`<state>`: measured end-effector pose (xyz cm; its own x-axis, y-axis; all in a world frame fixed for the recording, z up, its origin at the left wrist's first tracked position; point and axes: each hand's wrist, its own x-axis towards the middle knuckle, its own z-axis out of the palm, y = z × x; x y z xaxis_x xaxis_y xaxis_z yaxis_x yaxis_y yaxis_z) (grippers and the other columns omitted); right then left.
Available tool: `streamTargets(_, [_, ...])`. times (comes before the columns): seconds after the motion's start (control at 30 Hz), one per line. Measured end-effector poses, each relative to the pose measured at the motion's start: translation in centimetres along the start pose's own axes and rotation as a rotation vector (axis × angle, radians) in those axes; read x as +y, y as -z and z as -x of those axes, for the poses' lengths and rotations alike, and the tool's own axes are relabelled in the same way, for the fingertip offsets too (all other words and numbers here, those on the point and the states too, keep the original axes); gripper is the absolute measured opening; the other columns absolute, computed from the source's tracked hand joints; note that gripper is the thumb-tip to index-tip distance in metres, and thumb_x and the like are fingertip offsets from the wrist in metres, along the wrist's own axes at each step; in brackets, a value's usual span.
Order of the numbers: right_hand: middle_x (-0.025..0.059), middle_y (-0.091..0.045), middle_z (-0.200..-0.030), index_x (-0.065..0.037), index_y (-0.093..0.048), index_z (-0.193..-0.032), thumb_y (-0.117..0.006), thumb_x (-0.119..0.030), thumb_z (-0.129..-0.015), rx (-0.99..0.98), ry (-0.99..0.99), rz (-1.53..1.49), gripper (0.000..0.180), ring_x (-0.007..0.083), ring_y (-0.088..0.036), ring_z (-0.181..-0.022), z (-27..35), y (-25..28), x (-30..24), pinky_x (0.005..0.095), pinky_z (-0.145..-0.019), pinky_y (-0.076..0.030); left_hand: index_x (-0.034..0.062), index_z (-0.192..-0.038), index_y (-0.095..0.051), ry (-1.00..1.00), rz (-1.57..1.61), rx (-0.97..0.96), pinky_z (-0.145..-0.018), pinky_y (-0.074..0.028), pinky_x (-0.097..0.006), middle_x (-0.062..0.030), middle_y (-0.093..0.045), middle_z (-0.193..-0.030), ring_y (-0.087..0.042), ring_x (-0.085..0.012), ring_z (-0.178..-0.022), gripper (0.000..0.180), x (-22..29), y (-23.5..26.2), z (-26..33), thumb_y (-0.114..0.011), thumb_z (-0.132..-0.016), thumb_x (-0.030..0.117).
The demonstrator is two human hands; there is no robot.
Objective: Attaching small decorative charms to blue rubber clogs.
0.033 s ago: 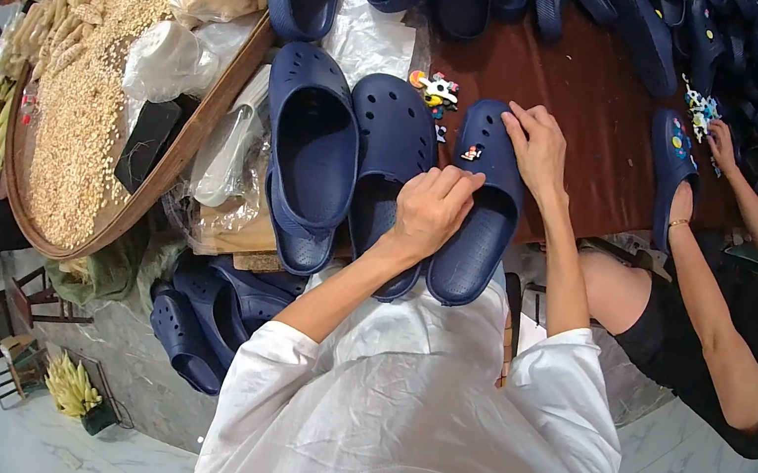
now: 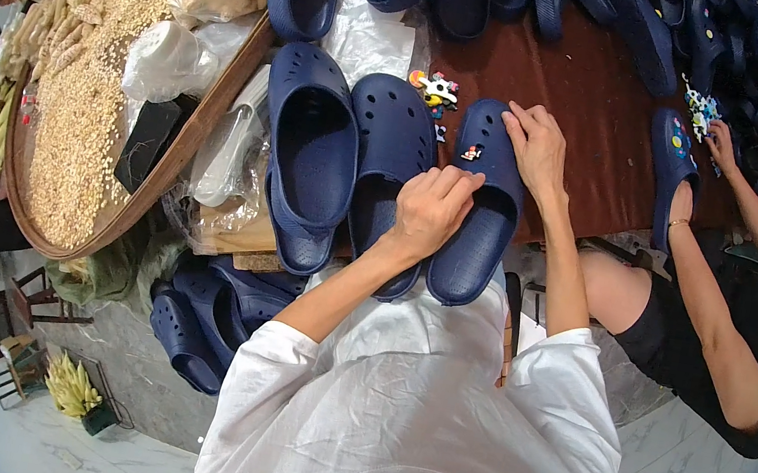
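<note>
Both hands' grip closed on one navy clog — left hand, right hand, small charm on it.

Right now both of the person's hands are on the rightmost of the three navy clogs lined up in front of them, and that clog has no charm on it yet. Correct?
Not quite. The head view shows the left hand and right hand on the rightmost navy clog, but a small charm already sits on its upper.

A dark brown surface fills the upper middle of the frame, crowded with navy blue clogs along its top edge and near side. Small colourful charms lie just above the centre clogs, and crumpled clear plastic sits at its left end.
</note>
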<state>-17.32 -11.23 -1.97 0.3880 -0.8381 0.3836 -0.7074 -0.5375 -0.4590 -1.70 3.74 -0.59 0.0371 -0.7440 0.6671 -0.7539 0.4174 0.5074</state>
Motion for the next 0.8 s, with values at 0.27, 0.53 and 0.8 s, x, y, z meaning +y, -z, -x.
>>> streamTargets(0.27, [0.0122,-0.064,-0.092,-0.004,-0.074,-0.105,-0.067,-0.015,-0.093,0.103,0.029,-0.130,0.018,0.0294,-0.063,-0.085,0.2,-0.3,0.6,0.0394,-0.078,-0.051,0.0083,-0.099,-0.070,-0.011,-0.010,-0.022,-0.061,-0.048,-0.035,-0.0038,-0.064,-0.085,-0.063,-0.0219,-0.071,0.031,-0.4,-0.1,0.0,-0.075,-0.069,0.000])
streamTargets(0.53, [0.0101,-0.066,-0.099,-0.006,-0.074,-0.107,-0.067,-0.006,-0.088,-0.008,-0.043,-0.551,0.020,0.0224,-0.066,-0.089,-3.9,-1.3,-1.1,0.0317,-0.080,-0.051,0.0080,-0.096,-0.069,-0.024,-0.025,0.000,-0.061,-0.048,-0.036,-0.0051,-0.062,-0.081,-0.061,-0.0227,-0.069,0.028,0.0,-0.1,0.1,-0.076,-0.069,0.002])
streamTargets(0.8, [0.0108,-0.069,-0.100,-0.005,-0.073,-0.111,-0.064,-0.015,-0.096,-0.123,-0.056,-0.565,0.020,0.0216,-0.069,-0.088,-5.4,-2.4,-4.1,0.0322,-0.082,-0.052,0.0075,-0.100,-0.068,-0.036,-0.015,-0.006,-0.063,-0.049,-0.035,-0.0049,-0.063,-0.085,-0.062,-0.0221,-0.071,0.031,0.1,0.0,0.6,-0.075,-0.070,0.001])
